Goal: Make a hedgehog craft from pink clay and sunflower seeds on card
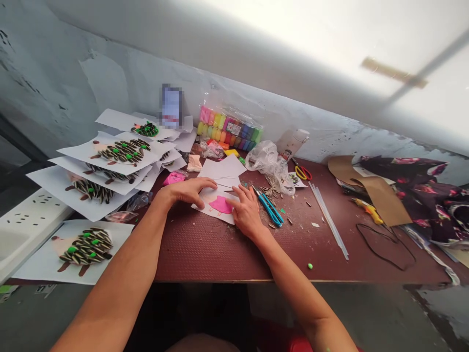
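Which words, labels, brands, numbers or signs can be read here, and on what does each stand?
None is readable.
Label on the colourful pack: too small.
Pixelated upright screen: blurred.
White bottle: marks too small.
Printed scrap at lower left: too blurred.

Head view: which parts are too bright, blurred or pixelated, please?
In the head view, the upper right is nearly white, the tan strip there blurred; in the head view, the upright phone-like item is pixelated, left hand and right hand fairly sharp.

From head height, 1 camera faces forward and down on the 2 hands (248, 214) and nearby table (205, 254).
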Action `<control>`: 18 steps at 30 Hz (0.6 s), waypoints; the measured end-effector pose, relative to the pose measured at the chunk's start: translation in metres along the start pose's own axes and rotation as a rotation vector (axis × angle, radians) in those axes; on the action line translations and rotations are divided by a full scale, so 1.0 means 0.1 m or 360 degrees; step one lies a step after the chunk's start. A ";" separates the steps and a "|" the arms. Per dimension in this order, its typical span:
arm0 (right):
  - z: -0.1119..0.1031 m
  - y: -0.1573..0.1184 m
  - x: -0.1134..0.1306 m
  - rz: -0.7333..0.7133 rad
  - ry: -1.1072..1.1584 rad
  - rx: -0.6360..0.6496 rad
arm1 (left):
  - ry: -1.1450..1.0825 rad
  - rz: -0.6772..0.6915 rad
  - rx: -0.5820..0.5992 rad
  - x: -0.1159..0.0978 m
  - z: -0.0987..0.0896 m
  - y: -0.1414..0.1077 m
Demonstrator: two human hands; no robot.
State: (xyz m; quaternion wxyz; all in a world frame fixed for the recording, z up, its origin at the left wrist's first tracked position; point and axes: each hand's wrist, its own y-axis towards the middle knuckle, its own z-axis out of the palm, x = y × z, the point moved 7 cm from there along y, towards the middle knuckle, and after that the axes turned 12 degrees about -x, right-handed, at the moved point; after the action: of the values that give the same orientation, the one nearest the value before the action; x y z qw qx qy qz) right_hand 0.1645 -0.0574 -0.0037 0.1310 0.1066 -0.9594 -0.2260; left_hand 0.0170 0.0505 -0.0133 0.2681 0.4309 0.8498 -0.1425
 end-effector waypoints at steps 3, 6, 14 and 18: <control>0.01 0.02 0.01 -0.0020 -0.0022 0.0030 | -0.0032 -0.0003 -0.0041 0.00 0.00 0.01; 0.02 0.07 -0.02 0.0005 -0.0012 0.0027 | -0.0131 -0.0088 -0.0244 0.05 -0.07 0.05; -0.07 0.36 -0.10 0.0043 0.0014 -0.0025 | 0.0200 -0.0498 -0.1099 0.36 -0.47 -0.05; -0.09 0.47 -0.23 0.0138 0.0095 -0.0125 | 0.0522 -0.0608 -0.1053 0.43 -0.45 -0.11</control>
State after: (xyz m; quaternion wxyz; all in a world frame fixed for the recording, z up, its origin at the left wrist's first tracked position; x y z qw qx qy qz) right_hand 0.1816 -0.0138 0.0210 0.1733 0.0663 -0.9491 -0.2545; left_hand -0.0278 0.0934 -0.0014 0.2219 0.1729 0.9459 0.1615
